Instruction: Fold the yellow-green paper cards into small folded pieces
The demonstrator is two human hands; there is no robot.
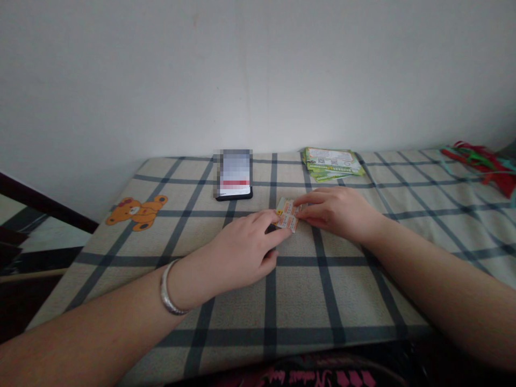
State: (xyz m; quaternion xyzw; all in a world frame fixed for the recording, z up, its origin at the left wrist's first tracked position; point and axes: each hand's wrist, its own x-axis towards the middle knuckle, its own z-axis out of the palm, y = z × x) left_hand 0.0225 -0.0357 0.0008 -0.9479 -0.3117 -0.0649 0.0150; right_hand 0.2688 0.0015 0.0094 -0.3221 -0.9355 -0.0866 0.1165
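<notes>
A small folded paper piece with orange and white print lies on the checked cloth near the middle. My left hand, with a silver bangle on its wrist, presses its fingertips on the paper's left edge. My right hand pinches the paper's right edge between thumb and forefinger. Both hands rest low on the cloth, fingers curled toward the paper.
A dark phone lies behind the hands, with a stack of green printed leaflets to its right by the wall. Red and green ribbons lie at the far right. An orange bear print marks the cloth's left side.
</notes>
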